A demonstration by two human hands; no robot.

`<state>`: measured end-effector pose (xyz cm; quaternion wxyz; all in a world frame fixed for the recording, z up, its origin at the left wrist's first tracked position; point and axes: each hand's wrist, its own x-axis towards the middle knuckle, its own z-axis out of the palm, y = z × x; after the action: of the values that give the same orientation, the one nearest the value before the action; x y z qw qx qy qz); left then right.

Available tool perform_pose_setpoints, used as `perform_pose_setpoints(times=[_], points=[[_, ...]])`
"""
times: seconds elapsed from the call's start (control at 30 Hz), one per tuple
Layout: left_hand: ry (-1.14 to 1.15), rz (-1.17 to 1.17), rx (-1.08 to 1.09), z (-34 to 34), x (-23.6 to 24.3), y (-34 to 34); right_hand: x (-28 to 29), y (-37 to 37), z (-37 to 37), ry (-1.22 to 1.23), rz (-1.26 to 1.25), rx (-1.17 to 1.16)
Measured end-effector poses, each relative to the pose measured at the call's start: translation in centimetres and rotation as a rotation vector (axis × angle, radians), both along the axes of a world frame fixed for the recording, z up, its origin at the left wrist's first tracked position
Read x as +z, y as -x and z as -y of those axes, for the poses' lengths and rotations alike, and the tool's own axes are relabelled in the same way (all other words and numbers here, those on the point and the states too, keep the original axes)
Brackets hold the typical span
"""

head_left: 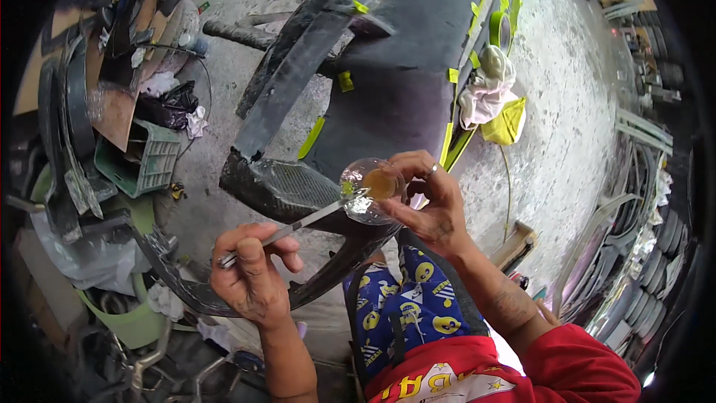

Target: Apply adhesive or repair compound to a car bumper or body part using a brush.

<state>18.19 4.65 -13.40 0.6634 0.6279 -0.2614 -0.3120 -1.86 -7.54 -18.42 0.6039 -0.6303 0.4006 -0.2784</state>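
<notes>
My left hand [253, 272] is closed around the end of a thin grey metal stick [306, 219]. The stick slants up to the right, and its tip reaches into a clear plastic cup [353, 205]. Amber-brown material [381, 183] shows in the cup, with a small yellow-green patch near the stick's tip. My right hand [432, 205] grips the cup's right side between thumb and fingers. Just beyond both hands lies a large dark car bumper [403, 108] with a mesh-patterned section [294, 185]. Strips of yellow-green masking tape [311, 139] are stuck along it.
A roll of green tape [500, 30], a whitish cloth [488, 86] and a yellow cloth [506, 121] sit by the bumper's right edge. On the left stand a green crate [142, 160] and a light-green tub [123, 325] among scrap parts. Stacked curved parts [634, 231] line the right side.
</notes>
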Motion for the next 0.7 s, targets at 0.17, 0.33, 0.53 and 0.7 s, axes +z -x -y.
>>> perform_pose_setpoints(times=[0.17, 0.33, 0.53, 0.7], points=[[-0.003, 0.058, -0.035, 2.1, 0.5, 0.4, 0.0, 0.1, 1.3, 0.072, 0.030, -0.030], [-0.018, 0.104, -0.097, 3.2, 1.1, 0.2, 0.0, 0.1, 2.2, 0.045, 0.042, -0.050], [0.015, 0.125, -0.115, 4.6, 1.4, 0.6, 0.6, 0.4, 3.5, 0.130, 0.062, -0.048], [-0.033, 0.108, -0.104, 5.1, 0.7, 1.0, 0.1, 0.2, 3.6, 0.153, 0.094, -0.041]])
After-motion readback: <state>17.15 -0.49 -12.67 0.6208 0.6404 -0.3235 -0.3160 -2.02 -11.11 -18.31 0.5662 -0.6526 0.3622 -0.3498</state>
